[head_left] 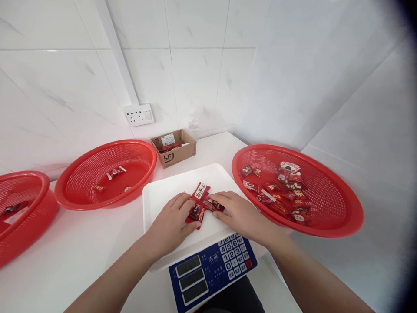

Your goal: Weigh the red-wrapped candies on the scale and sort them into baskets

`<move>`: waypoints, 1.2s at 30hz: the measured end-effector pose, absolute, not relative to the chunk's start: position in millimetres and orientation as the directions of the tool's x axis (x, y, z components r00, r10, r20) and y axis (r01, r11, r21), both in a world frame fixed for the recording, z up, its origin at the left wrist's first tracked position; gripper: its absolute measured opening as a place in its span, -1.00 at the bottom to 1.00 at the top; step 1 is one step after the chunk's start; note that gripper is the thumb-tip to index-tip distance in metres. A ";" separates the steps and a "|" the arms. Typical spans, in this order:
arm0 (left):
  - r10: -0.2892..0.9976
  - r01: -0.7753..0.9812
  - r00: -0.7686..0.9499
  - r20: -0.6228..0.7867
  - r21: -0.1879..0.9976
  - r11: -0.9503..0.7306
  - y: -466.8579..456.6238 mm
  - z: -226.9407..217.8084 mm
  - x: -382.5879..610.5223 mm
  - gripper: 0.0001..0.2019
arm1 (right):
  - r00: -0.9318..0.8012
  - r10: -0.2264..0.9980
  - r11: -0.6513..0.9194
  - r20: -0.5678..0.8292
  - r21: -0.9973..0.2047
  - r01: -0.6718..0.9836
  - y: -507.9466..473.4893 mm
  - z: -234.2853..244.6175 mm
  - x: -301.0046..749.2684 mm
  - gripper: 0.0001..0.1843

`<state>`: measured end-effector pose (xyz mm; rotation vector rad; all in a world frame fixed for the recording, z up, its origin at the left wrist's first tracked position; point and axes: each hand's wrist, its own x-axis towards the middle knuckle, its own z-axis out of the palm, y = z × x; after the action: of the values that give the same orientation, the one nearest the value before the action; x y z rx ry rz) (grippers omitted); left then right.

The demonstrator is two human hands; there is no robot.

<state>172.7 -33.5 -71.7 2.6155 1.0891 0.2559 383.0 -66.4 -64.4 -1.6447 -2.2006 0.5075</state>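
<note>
Several small red wrapped snack packets (200,191) lie in a loose pile on the white tray (215,174) of a digital scale. My left hand (172,219) closes round packets at the pile's left side, its thumb by a dark-printed packet (196,213). From the right, my right hand (239,213) grips a red packet (213,203) between fingers and thumb. Parts of the packets are hidden under my fingers. Below the tray is the scale's blue panel (213,271), with number keys and three display windows.
At right, a red perforated basket (339,195) holds many red packets. Another red basket (78,182) at left has a few packets; a third basket (39,226) is partly cut off. Against the wall sits a cardboard box (180,154) with red packets inside, below a wall socket (138,114).
</note>
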 end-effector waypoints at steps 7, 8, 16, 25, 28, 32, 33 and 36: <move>0.738 0.671 0.672 0.066 0.369 -0.643 -36.7 -73.0 172.9 -0.76 | -0.309 0.948 0.303 0.079 -0.526 0.795 -63.4 -67.8 382.6 -0.57; 0.739 0.670 0.670 0.074 0.369 -0.644 -36.5 -74.1 173.2 -0.77 | -0.309 0.947 0.308 0.090 -0.525 0.793 -62.1 -68.0 382.5 -0.57; 0.752 0.669 0.653 0.088 0.397 -0.628 -38.5 -75.3 178.7 -0.74 | -0.351 0.923 0.384 0.155 -0.350 0.854 -36.0 -73.7 379.3 -0.53; 0.758 0.694 0.651 0.039 0.373 -0.615 -35.6 -72.9 177.5 -0.54 | -0.397 0.913 0.399 0.092 -0.401 0.825 -41.8 -71.6 375.8 -0.53; 0.725 0.683 0.689 -0.007 0.341 -0.646 -35.0 -74.7 177.9 -0.48 | -0.401 0.911 0.402 0.099 -0.431 0.808 -50.0 -66.7 376.1 -0.56; 0.676 0.659 0.736 -0.043 0.277 -0.700 -36.6 -77.2 180.2 -0.47 | -0.360 0.925 0.374 0.123 -0.474 0.797 -61.4 -56.6 390.4 -0.57; 0.673 0.658 0.738 -0.037 0.256 -0.708 -36.7 -77.6 181.5 -0.45 | -0.330 0.935 0.350 0.128 -0.479 0.805 -63.5 -53.6 397.8 -0.57; 0.656 0.642 0.754 -0.006 0.213 -0.736 -34.8 -78.2 188.4 -0.41 | -0.192 0.972 0.235 0.138 -0.475 0.848 -67.1 -46.0 428.6 -0.57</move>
<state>188.4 -34.8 -78.2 2.7506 1.0300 0.1030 428.6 -67.1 -46.0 -1.6708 -2.1081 0.4122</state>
